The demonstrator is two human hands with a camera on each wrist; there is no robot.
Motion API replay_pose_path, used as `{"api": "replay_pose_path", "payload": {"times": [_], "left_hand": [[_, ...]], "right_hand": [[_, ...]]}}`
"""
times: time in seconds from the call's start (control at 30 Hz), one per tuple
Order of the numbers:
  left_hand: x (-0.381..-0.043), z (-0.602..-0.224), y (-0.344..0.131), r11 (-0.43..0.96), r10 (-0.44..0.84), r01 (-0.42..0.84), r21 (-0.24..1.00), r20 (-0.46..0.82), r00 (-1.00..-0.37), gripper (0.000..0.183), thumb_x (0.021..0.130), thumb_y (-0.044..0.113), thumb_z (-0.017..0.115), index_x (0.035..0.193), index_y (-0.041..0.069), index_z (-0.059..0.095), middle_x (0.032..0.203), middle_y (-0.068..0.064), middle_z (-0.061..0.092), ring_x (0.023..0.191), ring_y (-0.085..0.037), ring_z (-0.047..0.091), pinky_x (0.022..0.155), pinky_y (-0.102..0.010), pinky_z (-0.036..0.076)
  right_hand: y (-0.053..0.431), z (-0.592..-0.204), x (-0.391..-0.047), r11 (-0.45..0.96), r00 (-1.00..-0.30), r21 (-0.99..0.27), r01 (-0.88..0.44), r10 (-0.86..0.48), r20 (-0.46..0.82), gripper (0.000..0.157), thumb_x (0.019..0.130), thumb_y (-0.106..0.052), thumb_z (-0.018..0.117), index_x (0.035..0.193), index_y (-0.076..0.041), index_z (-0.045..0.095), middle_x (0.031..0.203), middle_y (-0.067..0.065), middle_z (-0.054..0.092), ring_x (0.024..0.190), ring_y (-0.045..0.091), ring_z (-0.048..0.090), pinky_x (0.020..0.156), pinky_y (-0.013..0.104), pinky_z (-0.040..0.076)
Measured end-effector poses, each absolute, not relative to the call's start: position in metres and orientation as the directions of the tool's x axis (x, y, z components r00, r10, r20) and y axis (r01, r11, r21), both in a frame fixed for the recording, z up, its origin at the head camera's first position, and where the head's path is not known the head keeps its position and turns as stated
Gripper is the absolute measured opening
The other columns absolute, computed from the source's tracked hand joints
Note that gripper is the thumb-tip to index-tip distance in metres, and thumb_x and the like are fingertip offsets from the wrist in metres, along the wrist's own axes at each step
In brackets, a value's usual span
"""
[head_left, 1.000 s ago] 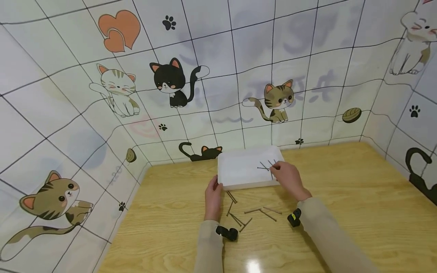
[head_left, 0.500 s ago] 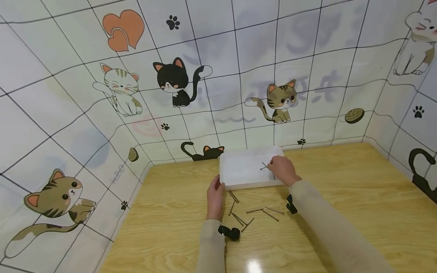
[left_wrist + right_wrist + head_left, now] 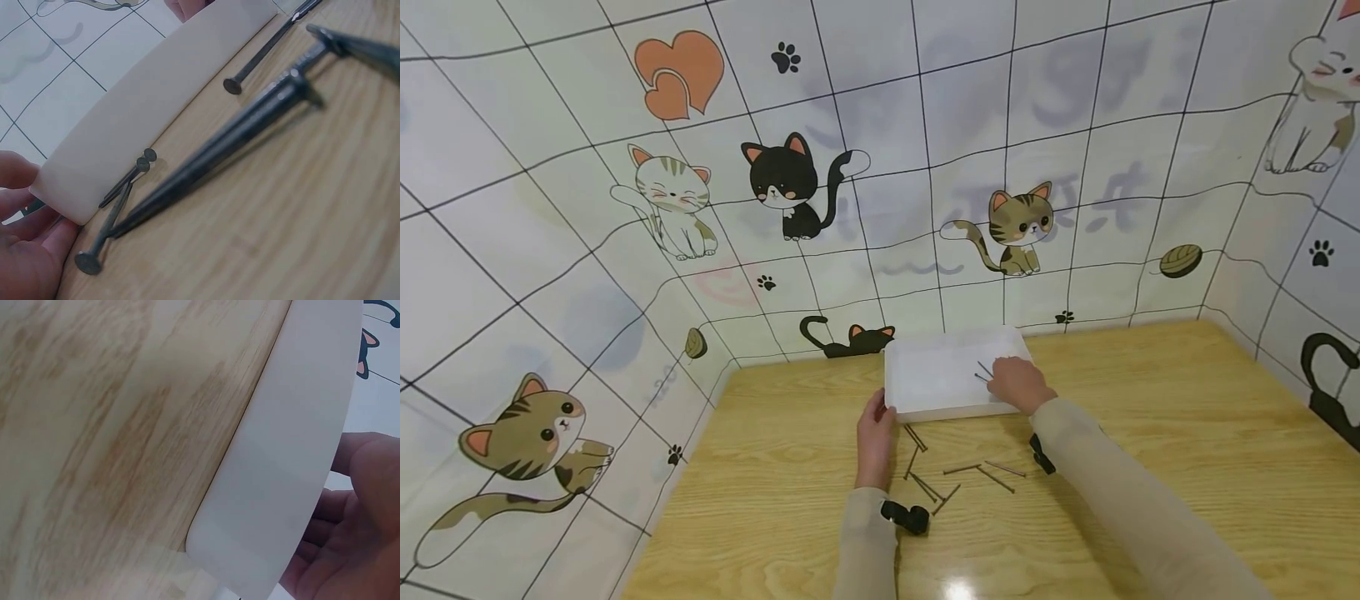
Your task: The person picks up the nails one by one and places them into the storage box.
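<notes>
A shallow white tray point(image 3: 932, 367) stands at the back of the table against the wall. My left hand point(image 3: 876, 442) grips its front left corner; in the left wrist view the thumb and fingers of that hand point(image 3: 28, 269) wrap the white wall point(image 3: 144, 94). My right hand point(image 3: 1018, 385) reaches into the tray's right side, its fingers curled at some nails. Two dark nails point(image 3: 982, 377) poke out left of those fingers. The right wrist view has the right hand point(image 3: 362, 531) behind the tray wall point(image 3: 275, 437), which hides its fingertips.
Several long nails point(image 3: 996, 479) lie scattered on the wooden table point(image 3: 775, 500) before the tray, some crossing others. Up close in the left wrist view, nails point(image 3: 212, 150) lie beside the tray's wall. A wall covering point(image 3: 910, 208) with cat drawings encloses the table.
My right hand has shifted over the nails inside the tray, covering several that showed before. The left hand keeps its grip on the corner. The head view has shifted slightly.
</notes>
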State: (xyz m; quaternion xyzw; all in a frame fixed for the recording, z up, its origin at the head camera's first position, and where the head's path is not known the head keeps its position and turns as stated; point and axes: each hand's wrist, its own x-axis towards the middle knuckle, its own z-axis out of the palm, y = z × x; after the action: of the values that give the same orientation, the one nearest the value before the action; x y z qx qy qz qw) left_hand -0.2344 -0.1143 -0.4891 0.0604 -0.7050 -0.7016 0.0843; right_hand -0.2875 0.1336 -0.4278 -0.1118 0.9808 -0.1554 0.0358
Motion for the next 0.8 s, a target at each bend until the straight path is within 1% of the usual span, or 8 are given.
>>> {"api": "replay_pose_path", "payload": {"times": [0.2,0.37,0.67,0.8], "left_hand": [[-0.2339,-0.4901,-0.1147,0.035,-0.212,0.028,0.999,0.035,-0.977,0.042,0.092,0.016,0.048,0.133,0.014,0.042,0.131,-0.004,0.044,0.12,-0.017,0.039,0.098,-0.037,0.033],[-0.2348,-0.4902,-0.1144,0.038,-0.21,0.022,0.999,0.029,-0.977,0.042,0.092,0.016,0.048,0.133,0.014,0.042,0.132,-0.005,0.044,0.121,-0.018,0.039,0.098,-0.037,0.033],[-0.2356,-0.4893,-0.1156,0.042,-0.213,0.027,0.999,0.036,-0.976,0.044,0.092,0.018,0.049,0.134,0.012,0.041,0.132,-0.004,0.044,0.12,-0.016,0.039,0.098,-0.036,0.033],[-0.2346,-0.4897,-0.1151,0.038,-0.21,0.031,0.999,0.039,-0.977,0.043,0.092,0.018,0.049,0.134,0.013,0.042,0.131,-0.004,0.045,0.119,-0.017,0.04,0.097,-0.036,0.034]], "right_hand": [[0.1332,-0.4275,-0.2878,0.929,-0.954,-0.273,-0.249,-0.284,-0.097,0.014,0.081,-0.009,0.054,0.068,-0.004,0.056,0.059,0.004,0.052,0.053,0.018,0.043,0.049,0.031,0.039],[0.133,-0.4287,-0.2876,0.932,-0.949,-0.286,-0.222,-0.275,-0.157,0.013,0.082,-0.01,0.053,0.07,-0.004,0.056,0.06,0.005,0.052,0.053,0.018,0.043,0.049,0.032,0.038],[0.1328,-0.4296,-0.2887,0.932,-0.946,-0.291,-0.216,-0.274,-0.175,0.018,0.082,-0.011,0.051,0.065,-0.007,0.054,0.057,0.004,0.05,0.051,0.016,0.04,0.048,0.031,0.036],[0.1335,-0.4277,-0.2866,0.929,-0.946,-0.304,-0.21,-0.272,-0.177,0.016,0.082,-0.01,0.051,0.067,-0.006,0.055,0.058,0.004,0.05,0.051,0.017,0.04,0.048,0.03,0.036]]}}
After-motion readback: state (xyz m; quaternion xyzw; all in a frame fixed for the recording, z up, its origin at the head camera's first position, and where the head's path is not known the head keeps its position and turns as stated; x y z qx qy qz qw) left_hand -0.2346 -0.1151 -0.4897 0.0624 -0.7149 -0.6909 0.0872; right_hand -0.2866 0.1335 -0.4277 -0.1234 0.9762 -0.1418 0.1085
